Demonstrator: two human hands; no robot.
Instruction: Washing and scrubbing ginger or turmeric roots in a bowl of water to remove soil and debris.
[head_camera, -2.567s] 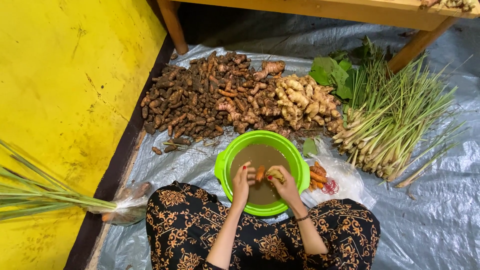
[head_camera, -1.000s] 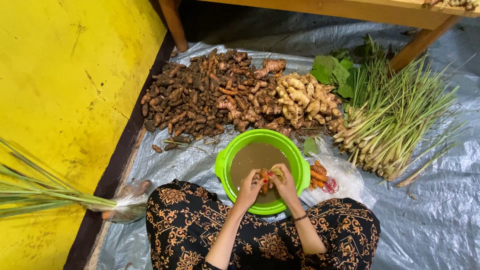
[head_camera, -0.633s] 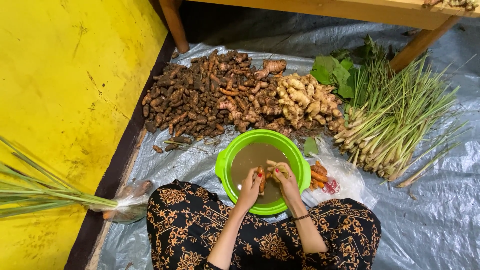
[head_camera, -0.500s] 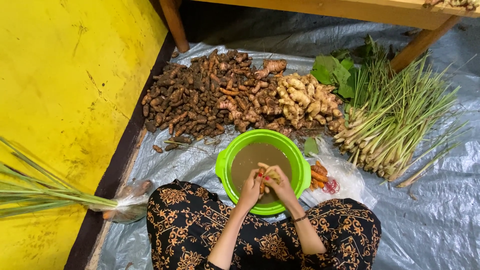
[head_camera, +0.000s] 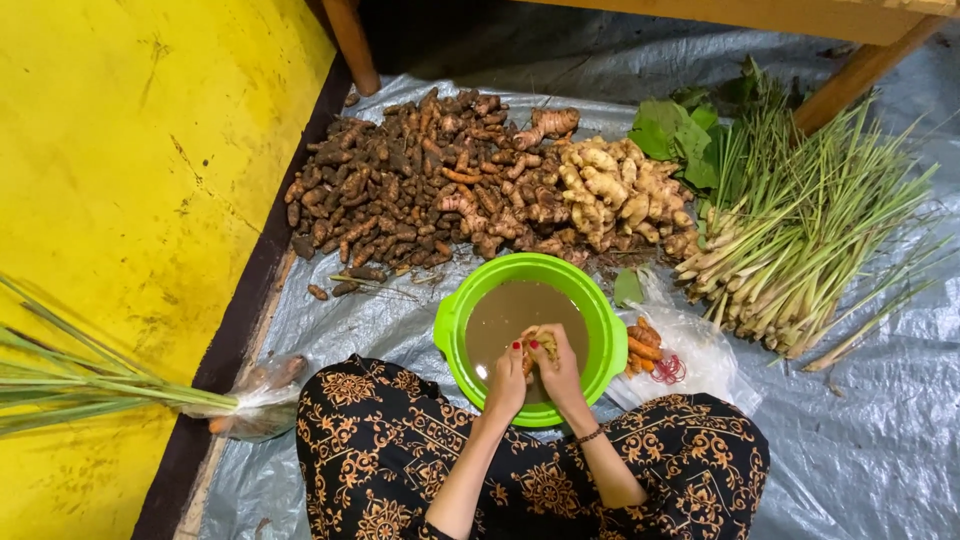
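a person seated on a grey plastic sheet (head_camera: 880, 420) works both hands together over a round bright-green plastic basin (head_camera: 533, 334) of murky brown water, the left hand (head_camera: 507, 378) and right hand (head_camera: 560, 372) pressed close and closed around a small yellowish root (head_camera: 541, 347) held just above the water, near the basin's near rim — the root is mostly hidden by the fingers. beyond the basin lies a broad heap of dark brown turmeric-like roots (head_camera: 400, 190), with a smaller pile of pale knobbly ginger roots (head_camera: 620, 195) touching its right edge. to the right, a bundle of green lemongrass stalks (head_camera: 800, 240) fans across the sheet, with broad green leaves (head_camera: 675, 135) behind it. just beside the basin's right rim, a clear plastic bag (head_camera: 690, 355) holds a few orange peeled roots (head_camera: 645, 343). at far left, long green stalks (head_camera: 90, 385) cross a yellow painted floor (head_camera: 120, 150).
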